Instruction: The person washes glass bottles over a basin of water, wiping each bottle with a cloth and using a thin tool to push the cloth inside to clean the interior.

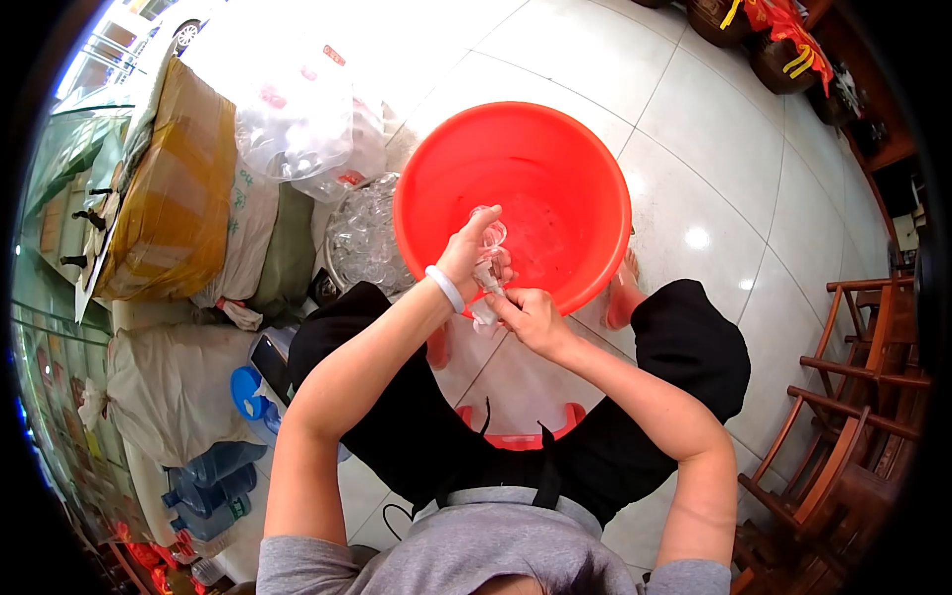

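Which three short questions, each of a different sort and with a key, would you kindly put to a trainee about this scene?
1. True or false: the person wears a white round band on the left wrist.
2. Choose one. The left hand and the right hand meet around small clear pieces. Which vessel is the left hand over?
A) a blue metal bucket
B) a wide red plastic basin
C) a brown wooden tub
3. Fill in the word: the heap of clear, shiny pieces lies on the person's ____ side of the basin.

Key: 1 true; 2 B; 3 left
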Available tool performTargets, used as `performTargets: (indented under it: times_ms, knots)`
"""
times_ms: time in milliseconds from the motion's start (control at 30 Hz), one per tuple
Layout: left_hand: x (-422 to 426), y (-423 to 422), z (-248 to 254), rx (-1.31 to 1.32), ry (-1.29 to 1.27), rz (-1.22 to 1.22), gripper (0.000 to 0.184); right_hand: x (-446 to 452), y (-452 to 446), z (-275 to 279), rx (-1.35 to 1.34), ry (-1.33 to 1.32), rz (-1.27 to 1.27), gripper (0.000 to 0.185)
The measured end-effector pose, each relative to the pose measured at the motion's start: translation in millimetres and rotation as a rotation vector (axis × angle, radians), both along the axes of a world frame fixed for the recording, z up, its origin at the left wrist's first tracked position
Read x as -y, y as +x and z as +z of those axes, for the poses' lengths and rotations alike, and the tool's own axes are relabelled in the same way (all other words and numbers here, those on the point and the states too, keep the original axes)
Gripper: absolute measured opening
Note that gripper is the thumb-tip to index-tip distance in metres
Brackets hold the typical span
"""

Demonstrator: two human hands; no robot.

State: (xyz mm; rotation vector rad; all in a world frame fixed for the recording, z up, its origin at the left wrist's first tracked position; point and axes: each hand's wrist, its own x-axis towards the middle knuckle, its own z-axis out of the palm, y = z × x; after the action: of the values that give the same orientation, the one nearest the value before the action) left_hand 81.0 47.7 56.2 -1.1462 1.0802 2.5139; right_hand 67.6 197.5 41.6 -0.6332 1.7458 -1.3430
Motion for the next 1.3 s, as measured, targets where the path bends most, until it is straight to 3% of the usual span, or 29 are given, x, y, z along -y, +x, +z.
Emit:
performTargets:
  times_ms: [633, 833, 1100, 1300]
  knots:
    - [-3.5, -1.4, -5.4, 0.027, -0.002, 0.022, 0.035, -1.7, 1.6, 0.0, -0.079, 0.056, 0.001, 0.043]
    - [-6.3, 0.9, -9.7, 0.025, 0.041, 0.039, 0.028, -2.3, 8.9, -14.1, -0.068, 0.081, -0.002, 0.043]
    - [-13.1, 6.1, -13.9, 0.194, -0.077, -0.079, 0.032, -5.4, 18.5, -20.1, -0.049, 0.128, 0.008, 0.041]
    - [-10.5, 2.4, -15.0, 0.147, -0.093, -0.043, 0.034, -3.5, 15.9, -23.8, -0.075, 0.115, 0.006, 0.04]
